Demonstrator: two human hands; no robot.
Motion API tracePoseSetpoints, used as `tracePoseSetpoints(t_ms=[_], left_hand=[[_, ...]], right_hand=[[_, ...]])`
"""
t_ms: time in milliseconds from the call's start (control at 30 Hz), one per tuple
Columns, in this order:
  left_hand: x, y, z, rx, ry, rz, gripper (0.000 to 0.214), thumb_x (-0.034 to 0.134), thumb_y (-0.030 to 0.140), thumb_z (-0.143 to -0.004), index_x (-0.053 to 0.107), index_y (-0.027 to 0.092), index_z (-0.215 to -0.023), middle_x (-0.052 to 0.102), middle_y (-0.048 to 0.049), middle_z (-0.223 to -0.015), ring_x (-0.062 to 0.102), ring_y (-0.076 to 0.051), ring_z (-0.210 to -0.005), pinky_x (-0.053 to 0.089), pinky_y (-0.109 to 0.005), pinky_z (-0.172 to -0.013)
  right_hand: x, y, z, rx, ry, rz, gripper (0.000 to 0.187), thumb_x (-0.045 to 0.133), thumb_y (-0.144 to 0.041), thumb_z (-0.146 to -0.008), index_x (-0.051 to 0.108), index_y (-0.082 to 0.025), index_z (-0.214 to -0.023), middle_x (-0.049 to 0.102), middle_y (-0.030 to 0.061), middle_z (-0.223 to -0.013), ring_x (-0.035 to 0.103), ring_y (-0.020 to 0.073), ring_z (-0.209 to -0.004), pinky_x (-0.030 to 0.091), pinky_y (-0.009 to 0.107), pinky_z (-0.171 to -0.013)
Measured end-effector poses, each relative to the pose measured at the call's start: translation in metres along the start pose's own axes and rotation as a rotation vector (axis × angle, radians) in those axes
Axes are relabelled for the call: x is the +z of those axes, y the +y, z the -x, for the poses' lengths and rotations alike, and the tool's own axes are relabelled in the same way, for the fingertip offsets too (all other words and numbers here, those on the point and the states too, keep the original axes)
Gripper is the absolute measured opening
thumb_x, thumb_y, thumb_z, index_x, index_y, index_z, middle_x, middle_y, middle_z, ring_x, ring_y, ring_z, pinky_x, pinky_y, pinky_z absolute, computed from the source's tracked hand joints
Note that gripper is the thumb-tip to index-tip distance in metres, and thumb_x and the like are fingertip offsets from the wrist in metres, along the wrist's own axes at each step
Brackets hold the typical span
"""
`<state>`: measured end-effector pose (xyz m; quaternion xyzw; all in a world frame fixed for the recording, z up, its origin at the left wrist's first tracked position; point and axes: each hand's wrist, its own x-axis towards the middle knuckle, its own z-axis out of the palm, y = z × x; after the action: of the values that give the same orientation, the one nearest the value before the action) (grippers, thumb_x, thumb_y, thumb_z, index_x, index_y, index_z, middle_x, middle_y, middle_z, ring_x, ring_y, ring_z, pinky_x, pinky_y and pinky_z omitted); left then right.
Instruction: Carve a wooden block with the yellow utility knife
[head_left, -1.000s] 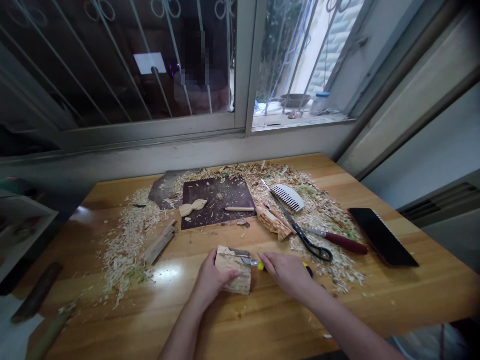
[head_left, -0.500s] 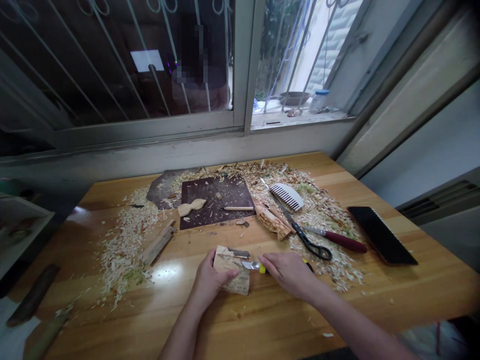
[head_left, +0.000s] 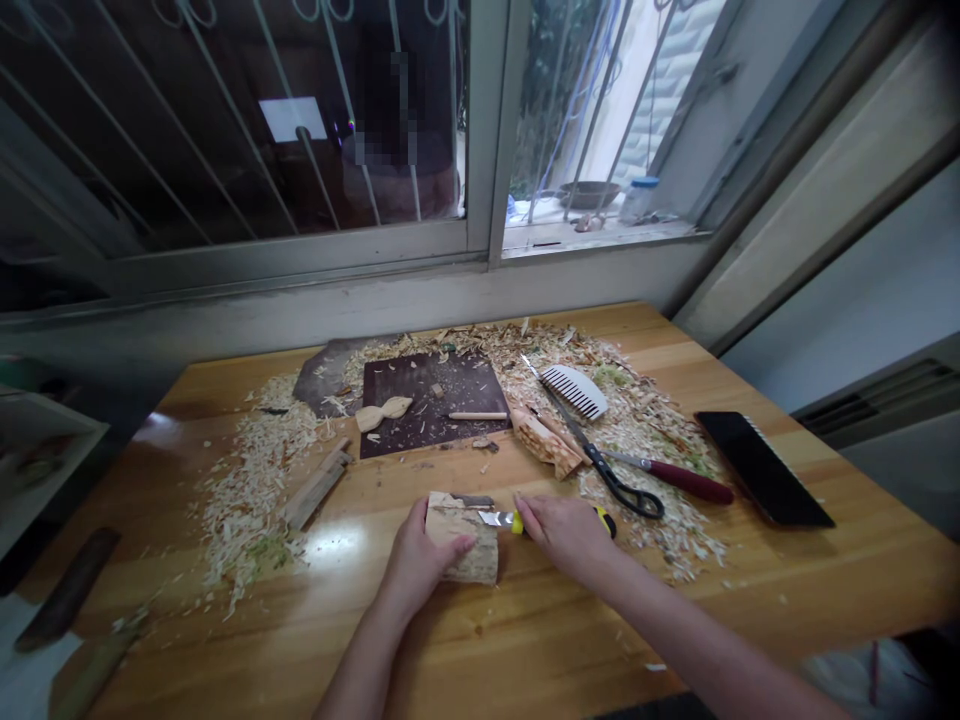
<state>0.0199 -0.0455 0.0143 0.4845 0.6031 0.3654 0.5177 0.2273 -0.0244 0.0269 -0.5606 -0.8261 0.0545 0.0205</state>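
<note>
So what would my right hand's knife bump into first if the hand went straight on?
Probably the block in your left hand. Your right hand points the knife at it; the tip looks right at its edge, but I can't tell if they touch.

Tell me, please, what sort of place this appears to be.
Probably a makeshift woodcarving spot indoors, at a table beside a barred window. Pale shavings lie strewn over the table, and the right hand holds a yellow cutter close to the wood block in the left hand.

Bare hands [head_left: 571, 535], seemingly bare forearms [head_left: 697, 632]
</note>
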Motion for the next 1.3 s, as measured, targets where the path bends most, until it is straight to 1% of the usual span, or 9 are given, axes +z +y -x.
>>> tracePoseSetpoints(t_ms=[233, 467, 567, 667, 733, 900, 1100, 1167, 1300], left_hand=[[-0.001, 0.002, 0.002, 0.035, -0.028, 0.05, 0.052, 0.071, 0.032, -0.055, 0.051, 0.014, -0.1, 0.066, -0.0099, -0.094, 0.061, -0.023, -0.085, 0.046, -0.032, -0.076], [-0.003, 0.0, 0.001, 0.054, -0.043, 0.051, 0.051, 0.071, 0.03, -0.055, 0.052, 0.015, -0.099, 0.065, -0.0093, -0.095, 0.06, -0.023, -0.085, 0.045, -0.033, -0.077], [-0.002, -0.003, 0.002, 0.068, -0.039, 0.065, 0.051, 0.071, 0.027, -0.055, 0.05, 0.015, -0.1, 0.065, -0.0088, -0.096, 0.06, -0.022, -0.085, 0.045, -0.032, -0.077], [0.0, -0.002, 0.003, 0.057, 0.029, 0.064, 0.05, 0.071, 0.025, -0.055, 0.05, 0.014, -0.099, 0.065, -0.0078, -0.094, 0.06, -0.021, -0.083, 0.046, -0.031, -0.075], [0.0, 0.0, 0.004, 0.055, 0.045, 0.058, 0.05, 0.071, 0.025, -0.054, 0.05, 0.014, -0.098, 0.065, -0.0073, -0.093, 0.06, -0.021, -0.082, 0.046, -0.031, -0.075], [-0.004, 0.008, 0.003, 0.051, -0.009, 0.104, 0.048, 0.071, 0.025, -0.054, 0.052, 0.015, -0.097, 0.065, -0.0055, -0.093, 0.06, -0.019, -0.083, 0.045, -0.029, -0.077], [-0.005, 0.002, -0.002, 0.015, -0.08, 0.186, 0.048, 0.071, 0.023, -0.054, 0.052, 0.014, -0.096, 0.066, -0.0065, -0.09, 0.061, -0.02, -0.081, 0.047, -0.03, -0.074], [-0.002, -0.001, -0.002, 0.018, -0.047, 0.218, 0.049, 0.072, 0.023, -0.053, 0.053, 0.014, -0.096, 0.066, -0.0055, -0.089, 0.061, -0.02, -0.081, 0.047, -0.029, -0.073], [0.003, -0.005, 0.002, -0.004, 0.074, 0.251, 0.051, 0.072, 0.02, -0.051, 0.052, 0.015, -0.098, 0.067, -0.0037, -0.087, 0.061, -0.019, -0.077, 0.048, -0.028, -0.07]], right_hand=[[-0.001, 0.003, -0.002, -0.042, 0.02, 0.009, 0.039, 0.027, -0.03, -0.091, 0.062, -0.02, -0.075, 0.067, 0.0031, -0.07, 0.06, 0.0131, -0.063, 0.03, 0.023, -0.054], [0.0, 0.011, -0.008, -0.124, 0.05, -0.014, 0.038, 0.028, -0.029, -0.09, 0.06, -0.02, -0.073, 0.065, 0.0006, -0.07, 0.059, 0.0115, -0.066, 0.031, 0.022, -0.058], [0.002, 0.008, -0.006, -0.104, 0.083, -0.019, 0.038, 0.027, -0.028, -0.091, 0.06, -0.019, -0.074, 0.064, 0.0007, -0.069, 0.058, 0.011, -0.064, 0.03, 0.022, -0.057], [0.008, 0.002, -0.002, -0.052, 0.129, -0.011, 0.037, 0.027, -0.025, -0.09, 0.06, -0.019, -0.074, 0.063, 0.002, -0.068, 0.056, 0.0117, -0.062, 0.028, 0.023, -0.056], [0.012, -0.003, 0.0, -0.022, 0.163, -0.002, 0.037, 0.027, -0.024, -0.09, 0.06, -0.018, -0.074, 0.063, 0.0031, -0.067, 0.055, 0.0125, -0.062, 0.027, 0.025, -0.056], [0.017, -0.004, 0.002, -0.014, 0.218, 0.003, 0.036, 0.028, -0.024, -0.09, 0.061, -0.018, -0.075, 0.062, 0.004, -0.068, 0.053, 0.0129, -0.062, 0.026, 0.026, -0.057], [0.01, 0.008, -0.006, -0.132, 0.174, -0.022, 0.036, 0.029, -0.026, -0.09, 0.059, -0.019, -0.071, 0.062, 0.0004, -0.065, 0.054, 0.0104, -0.061, 0.027, 0.023, -0.058], [0.007, 0.011, -0.007, -0.16, 0.161, -0.029, 0.037, 0.029, -0.027, -0.09, 0.059, -0.019, -0.069, 0.062, -0.0002, -0.065, 0.055, 0.01, -0.061, 0.027, 0.023, -0.057], [0.007, 0.011, -0.009, -0.169, 0.164, -0.033, 0.04, 0.026, -0.027, -0.09, 0.058, -0.018, -0.069, 0.062, 0.001, -0.064, 0.054, 0.0105, -0.06, 0.027, 0.023, -0.056]])
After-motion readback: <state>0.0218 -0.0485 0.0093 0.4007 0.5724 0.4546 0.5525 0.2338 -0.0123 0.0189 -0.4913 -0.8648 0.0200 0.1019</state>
